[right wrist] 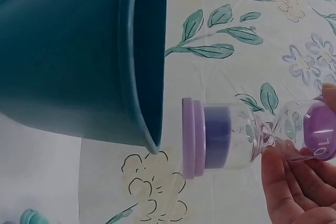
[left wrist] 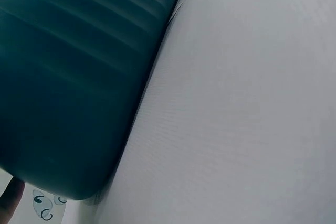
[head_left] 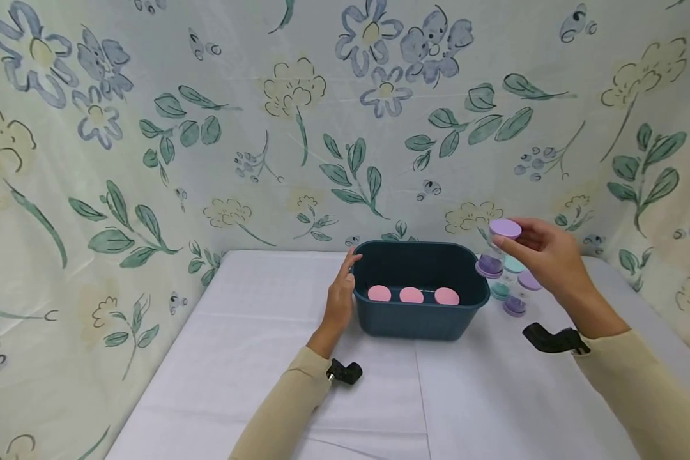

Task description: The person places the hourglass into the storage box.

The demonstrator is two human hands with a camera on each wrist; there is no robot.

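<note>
In the head view my right hand (head_left: pixel 552 255) holds a purple sand timer (head_left: pixel 490 263) upright by its upper end, beside the right end of a dark teal bin (head_left: pixel 416 322). The right wrist view shows the clear glass with purple sand, a lilac end cap (right wrist: pixel 193 137) and a "10" at the gripped end. The timer is higher than the table. Against the bin's left end rests my left hand (head_left: pixel 339 300), its fingers fairly straight along the wall near the rim. Inside the bin stand three pink-capped pieces (head_left: pixel 411 295), their lower parts hidden by the front wall.
Right of the bin, a teal-capped sand timer (head_left: pixel 514 264) and another purple one (head_left: pixel 516 305) stand on the white-covered table (head_left: pixel 253 358). A floral cloth (head_left: pixel 299 191) hangs close behind the bin.
</note>
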